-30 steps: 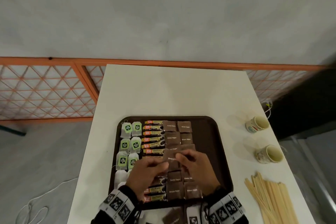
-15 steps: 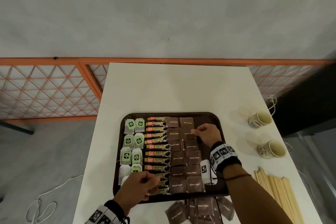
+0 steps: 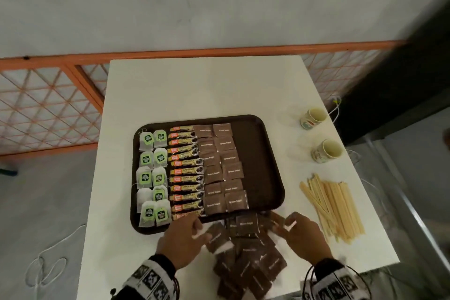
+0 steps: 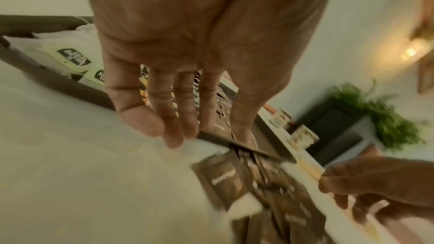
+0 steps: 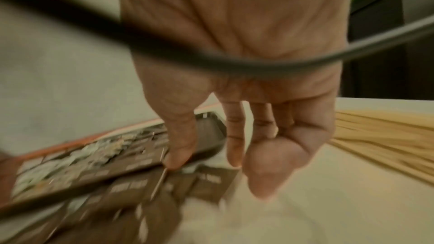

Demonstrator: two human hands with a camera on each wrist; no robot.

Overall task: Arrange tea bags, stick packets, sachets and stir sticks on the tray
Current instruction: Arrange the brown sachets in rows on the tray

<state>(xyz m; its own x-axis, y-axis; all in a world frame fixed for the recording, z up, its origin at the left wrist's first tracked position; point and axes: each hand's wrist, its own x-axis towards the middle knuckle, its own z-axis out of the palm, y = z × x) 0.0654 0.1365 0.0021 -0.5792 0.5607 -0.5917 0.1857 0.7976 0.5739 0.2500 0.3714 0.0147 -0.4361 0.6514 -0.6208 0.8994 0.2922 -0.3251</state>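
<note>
A dark brown tray (image 3: 263, 166) holds two columns of green-tagged tea bags (image 3: 153, 173), a column of stick packets (image 3: 186, 170) and two columns of brown sugar sachets (image 3: 224, 168). Its right strip is bare. Loose brown sachets (image 3: 246, 258) lie in a pile on the table in front of the tray. My left hand (image 3: 194, 229) hovers at the pile's left side by the tray's near rim, fingers straight and holding nothing (image 4: 169, 121). My right hand (image 3: 283, 224) reaches the pile's right side, fingers loose and spread (image 5: 234, 155). Wooden stir sticks (image 3: 333, 207) lie on the table to the right.
Two small cups (image 3: 313, 117) (image 3: 327, 150) stand on the white table (image 3: 207, 90) right of the tray. The table's near edge runs just below the sachet pile. An orange lattice fence (image 3: 48, 110) stands behind and left. A white cable (image 3: 46, 268) lies on the floor.
My right hand has drawn back from the far sachet rows to the loose pile. My left hand has shifted right from the stick packets to the pile.
</note>
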